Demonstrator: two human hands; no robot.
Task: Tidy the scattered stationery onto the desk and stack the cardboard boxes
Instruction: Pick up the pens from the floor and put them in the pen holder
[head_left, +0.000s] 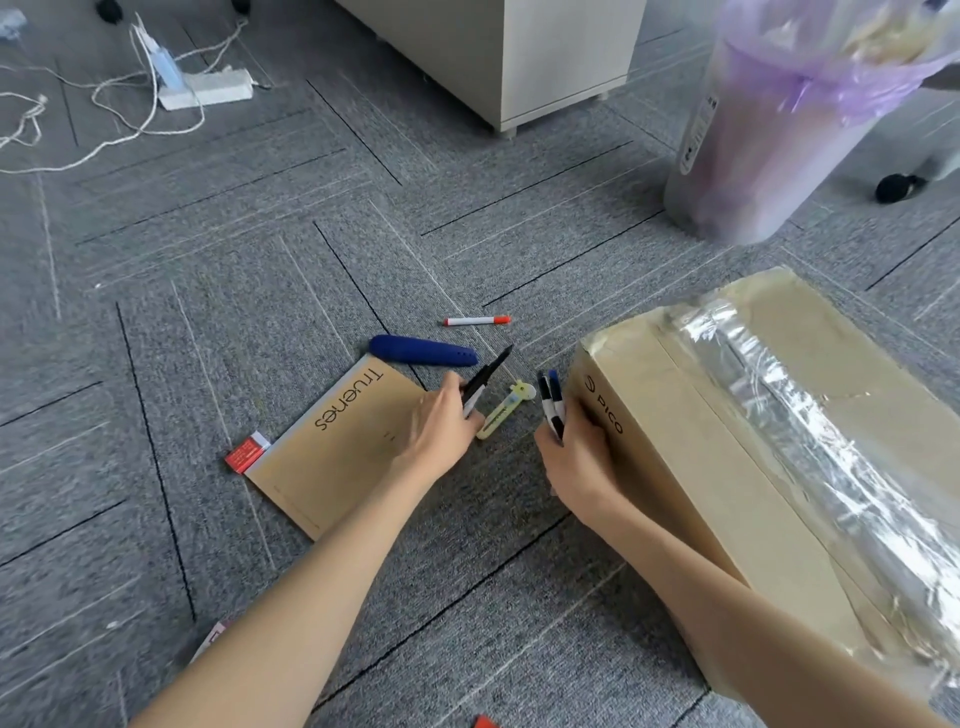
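Floor level, near to far.

Two bare forearms enter from the bottom edge and reach forward over the grey carpet (156, 364).

Left hand (441, 431): back upward, grip closed on one black pen (485, 376), whose tip points away and to the right. The hand lies over the far corner of the notebook.

Right hand (576, 457): back upward, grip closed on two markers (550, 402), one black-capped and one blue-capped, with the caps pointing away. The hand is just beside the printed end of the box; contact cannot be confirmed.

Count of items on the carpet:
- One cardboard box (727, 441), taped along its top, to the right of both hands.
- One brown notebook (337, 441), flat, partly under the left hand.
- One small red-and-white pack (247, 454) touching the notebook's left corner.
- One yellow-green cutter (506, 410) between the two hands.
- One blue case (423, 351) at the notebook's far edge.
- One red-capped marker (478, 320) just beyond the case, apart from it.

Further off:
- One bin (727, 171) with a purple liner, beyond the box.
- One white cabinet (519, 52).
- One power strip (208, 91) with loose cords, far left.
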